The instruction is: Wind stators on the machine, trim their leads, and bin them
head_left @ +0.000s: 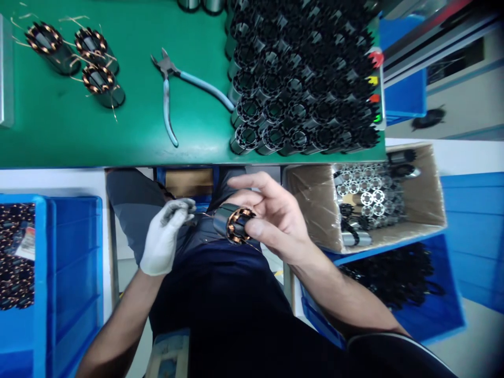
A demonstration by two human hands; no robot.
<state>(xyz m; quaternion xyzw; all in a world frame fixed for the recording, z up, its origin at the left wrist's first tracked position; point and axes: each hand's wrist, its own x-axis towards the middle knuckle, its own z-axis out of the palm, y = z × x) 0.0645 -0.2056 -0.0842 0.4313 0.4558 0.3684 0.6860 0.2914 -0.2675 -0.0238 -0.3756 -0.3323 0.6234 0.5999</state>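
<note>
My bare right hand (275, 218) grips a motor stator (226, 220) with its thumb and fingers, above my lap. The stator is a dark metal cylinder with copper windings and black insulator teeth at the end facing me. My left hand (167, 231), in a white glove with greyed fingertips, is closed in a pinch just left of the stator. A thin copper wire (205, 213) runs from the stator toward those fingertips; the exact grip point is blurred. On the green bench (137, 31) ahead lie blue-handled cutting pliers (167, 71), jaws apart.
Three wound stators (104, 86) with loose wire ends stand at the bench's left. Many unwound stators (271, 110) stand in rows at the right. A cardboard box (315, 210) of metal cores is below right, above a blue bin (444, 294) of black parts. Blue crates (74, 252) stand left.
</note>
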